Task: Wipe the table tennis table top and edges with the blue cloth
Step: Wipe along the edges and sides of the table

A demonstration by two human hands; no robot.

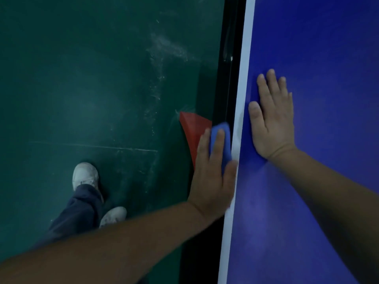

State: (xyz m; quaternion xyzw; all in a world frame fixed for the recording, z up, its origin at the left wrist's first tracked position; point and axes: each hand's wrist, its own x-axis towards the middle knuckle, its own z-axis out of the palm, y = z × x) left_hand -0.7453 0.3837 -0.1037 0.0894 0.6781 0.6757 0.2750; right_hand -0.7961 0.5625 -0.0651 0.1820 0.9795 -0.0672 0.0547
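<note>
The blue table tennis table top (320,48) fills the right side, with a white line (245,78) along its left edge. My left hand (211,177) presses the blue cloth (222,138) against the table's side edge, fingers straight over the cloth and thumb up near the white line. My right hand (272,119) lies flat on the blue top just right of the white line, fingers spread and pointing away from me.
Left of the table lies a green floor (92,78) with white scuff marks. A red patch (193,130) shows on the floor beside the cloth. My white shoes (85,175) and dark trousers stand at the lower left. The black table frame (227,48) runs under the edge.
</note>
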